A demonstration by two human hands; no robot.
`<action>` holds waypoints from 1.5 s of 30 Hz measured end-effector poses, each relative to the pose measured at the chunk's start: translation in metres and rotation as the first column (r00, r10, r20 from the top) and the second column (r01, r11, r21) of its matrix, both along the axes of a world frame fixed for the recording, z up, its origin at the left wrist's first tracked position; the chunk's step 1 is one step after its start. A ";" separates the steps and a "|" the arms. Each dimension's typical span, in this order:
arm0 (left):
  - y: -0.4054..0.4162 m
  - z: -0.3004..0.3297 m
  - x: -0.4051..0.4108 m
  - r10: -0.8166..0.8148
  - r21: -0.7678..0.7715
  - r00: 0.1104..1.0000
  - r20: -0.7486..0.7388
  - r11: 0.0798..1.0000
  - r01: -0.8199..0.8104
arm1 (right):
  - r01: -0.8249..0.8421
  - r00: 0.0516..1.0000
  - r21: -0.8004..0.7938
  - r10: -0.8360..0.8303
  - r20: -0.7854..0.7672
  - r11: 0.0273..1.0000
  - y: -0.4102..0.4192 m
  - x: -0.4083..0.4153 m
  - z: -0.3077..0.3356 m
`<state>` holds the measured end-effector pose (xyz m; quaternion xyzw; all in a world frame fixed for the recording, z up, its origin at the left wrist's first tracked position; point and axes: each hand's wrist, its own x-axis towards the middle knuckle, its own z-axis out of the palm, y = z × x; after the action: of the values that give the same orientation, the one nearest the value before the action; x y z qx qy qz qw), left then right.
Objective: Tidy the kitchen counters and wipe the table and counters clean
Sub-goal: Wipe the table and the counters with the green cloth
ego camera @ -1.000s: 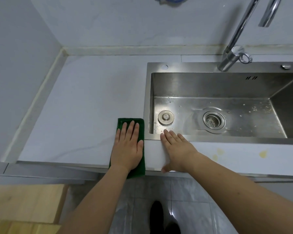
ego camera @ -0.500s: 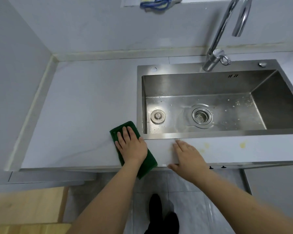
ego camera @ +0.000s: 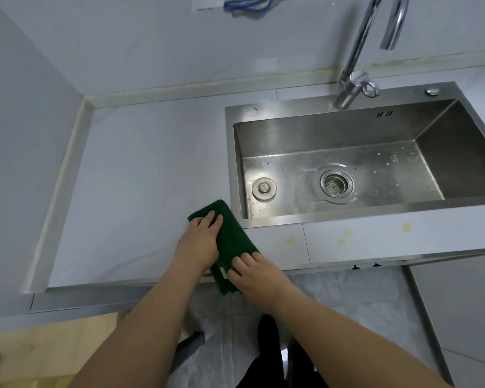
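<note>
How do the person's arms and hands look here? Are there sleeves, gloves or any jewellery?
Both forearms are bare as far as the picture shows, with no sleeve in view. The left hand and the right hand wear no gloves. No ring, watch or bracelet shows on either. Nothing else is worn on them.

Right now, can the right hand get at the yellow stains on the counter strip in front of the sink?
Probably yes. The right hand rests on the green cloth, and the bare counter strip lies between it and the yellow stains.
</note>
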<state>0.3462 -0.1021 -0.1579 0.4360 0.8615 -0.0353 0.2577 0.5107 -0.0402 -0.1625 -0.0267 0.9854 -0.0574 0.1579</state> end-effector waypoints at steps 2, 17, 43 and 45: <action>-0.001 -0.001 -0.002 -0.012 -0.011 1.000 0.018 1.000 0.012 | 0.030 0.999 -0.026 -0.030 -0.016 0.999 0.000 -0.003 -0.002; -0.016 0.010 0.055 -0.170 -0.179 0.979 -0.109 0.972 0.149 | 0.051 0.947 0.182 -0.105 0.302 0.982 0.062 0.025 0.043; 0.039 0.017 0.121 -0.019 -0.132 0.993 0.117 0.991 0.035 | 0.294 0.933 0.071 -0.303 0.196 0.953 0.099 0.087 -0.002; 0.058 0.017 0.139 -0.054 -0.131 0.994 0.096 0.989 0.067 | 0.325 0.920 0.063 -0.331 0.209 0.944 0.117 0.103 0.003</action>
<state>0.4850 -0.0438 -0.1409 0.4449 0.8307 -0.0805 0.3248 0.6141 0.0770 -0.1596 0.1471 0.9535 -0.0721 0.2530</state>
